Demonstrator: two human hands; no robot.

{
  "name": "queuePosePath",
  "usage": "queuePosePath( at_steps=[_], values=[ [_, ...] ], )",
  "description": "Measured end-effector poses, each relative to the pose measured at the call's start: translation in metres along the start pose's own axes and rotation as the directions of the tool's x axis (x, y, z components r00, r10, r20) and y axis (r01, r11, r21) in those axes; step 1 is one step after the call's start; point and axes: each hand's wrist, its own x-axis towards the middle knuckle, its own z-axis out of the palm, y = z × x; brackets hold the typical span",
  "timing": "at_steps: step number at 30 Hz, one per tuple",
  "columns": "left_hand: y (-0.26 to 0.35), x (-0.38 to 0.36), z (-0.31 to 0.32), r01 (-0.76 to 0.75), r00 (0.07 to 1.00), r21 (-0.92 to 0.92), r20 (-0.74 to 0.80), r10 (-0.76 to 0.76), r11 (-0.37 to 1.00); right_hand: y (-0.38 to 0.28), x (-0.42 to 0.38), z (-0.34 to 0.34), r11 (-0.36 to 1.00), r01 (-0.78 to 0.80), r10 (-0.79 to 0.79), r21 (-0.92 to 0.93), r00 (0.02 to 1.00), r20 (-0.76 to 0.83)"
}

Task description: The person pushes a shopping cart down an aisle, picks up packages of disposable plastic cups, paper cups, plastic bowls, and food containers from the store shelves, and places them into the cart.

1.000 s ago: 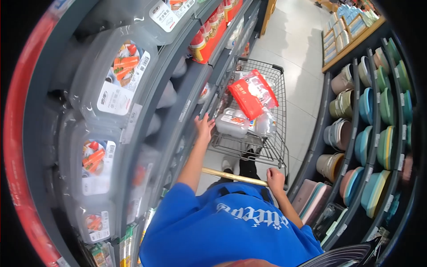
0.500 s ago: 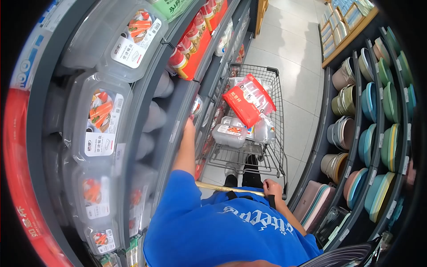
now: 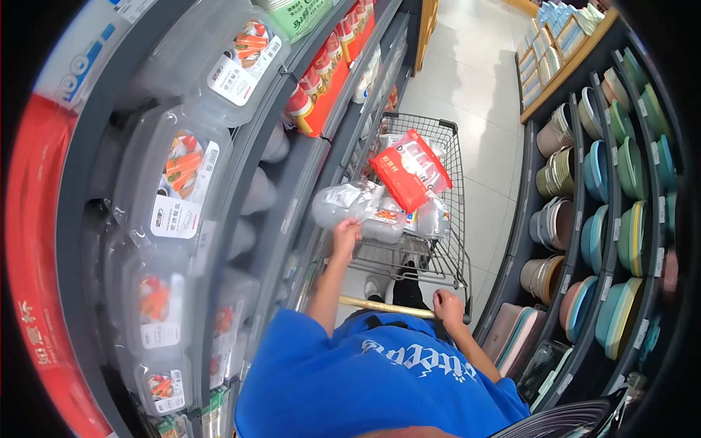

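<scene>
My left hand (image 3: pixel 347 235) is closed on a clear plastic pack (image 3: pixel 337 204) with a rounded end, held at the left side of the shopping cart; its exact contents are hard to make out. Close beside the pack, inside the cart (image 3: pixel 461 219), sits a clear food container pack (image 3: pixel 385 221) with a picture label. A red printed bag (image 3: pixel 411 171) lies over other goods, with another clear pack (image 3: pixel 434 219) at its lower right. My right hand (image 3: pixel 447 305) is curled at the right end of the gold-coloured cart handle (image 3: pixel 387 306).
Along the left, shelves hold stacked clear food containers (image 3: pixel 179 186) and red-packaged goods (image 3: pixel 319 91). To the right, a rack carries nested bowls (image 3: pixel 635 237) and small bins (image 3: pixel 551 223). Tiled floor (image 3: pixel 475 95) runs ahead between the shelves.
My left hand has come away from the left shelf toward the cart, now with the clear plastic pack in it. My right hand stays at the handle.
</scene>
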Motion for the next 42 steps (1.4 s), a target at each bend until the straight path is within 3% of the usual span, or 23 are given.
queuePosePath(
  at_steps=[3,4,5,6,8,9,10,13,21,27,30,36,39,42],
  values=[
    [0.059,-0.060,0.019,-0.119,0.987,0.143,0.124,0.101,0.983,-0.002,0.003,0.000,0.986,-0.018,0.031,0.166,0.997,-0.075],
    [0.080,-0.079,0.020,-0.115,0.981,0.068,0.164,0.103,0.991,-0.001,0.007,-0.001,0.969,-0.020,0.047,0.246,0.993,-0.104],
    [0.104,-0.096,0.019,-0.112,0.973,-0.008,0.204,0.111,0.994,0.001,0.010,-0.005,0.951,-0.022,0.026,0.308,1.000,-0.009],
    [0.125,-0.112,0.018,-0.106,0.962,-0.084,0.243,0.124,0.991,-0.005,0.015,-0.010,0.860,-0.042,0.042,0.508,0.999,0.012],
    [0.162,-0.149,0.020,-0.087,0.925,-0.170,0.352,0.143,0.982,-0.036,0.023,-0.018,0.557,-0.083,0.053,0.826,0.997,0.064],
    [0.174,-0.163,0.020,-0.074,0.900,-0.207,0.407,0.154,0.976,-0.066,0.024,-0.038,0.155,-0.210,-0.024,0.965,0.976,0.217],
    [0.181,-0.172,0.020,-0.091,0.894,-0.242,0.408,0.186,0.966,-0.099,0.022,-0.060,-0.261,-0.349,-0.161,0.900,0.935,0.316],
    [0.190,-0.188,0.016,-0.094,0.862,-0.359,0.437,0.256,0.928,-0.144,0.014,-0.088,-0.321,-0.423,-0.461,0.847,0.851,0.250],
    [0.204,-0.220,-0.018,-0.161,0.816,-0.411,0.456,0.356,0.897,-0.190,-0.019,-0.090,-0.307,-0.527,-0.429,0.793,0.820,0.378],
    [0.192,-0.228,-0.035,-0.184,0.882,-0.470,0.309,0.356,0.863,-0.189,-0.030,-0.081,-0.107,-0.617,-0.625,0.780,0.652,0.430],
    [0.191,-0.227,-0.038,-0.259,0.873,-0.422,0.283,0.398,0.869,-0.194,-0.035,-0.082,-0.083,-0.568,-0.583,0.819,0.694,0.423],
    [0.171,-0.215,-0.045,-0.331,0.865,-0.389,0.239,0.441,0.860,-0.192,-0.039,-0.079,0.072,-0.323,-0.394,0.944,0.860,0.325],
    [0.160,-0.215,-0.034,-0.473,0.838,-0.280,0.148,0.525,0.835,-0.188,-0.038,-0.078,0.342,-0.172,-0.274,0.924,0.922,0.274],
    [0.149,-0.223,-0.022,-0.575,0.762,-0.236,0.194,0.618,0.783,-0.207,-0.047,-0.088,0.660,0.125,-0.248,0.741,0.967,0.057]
  ],
)
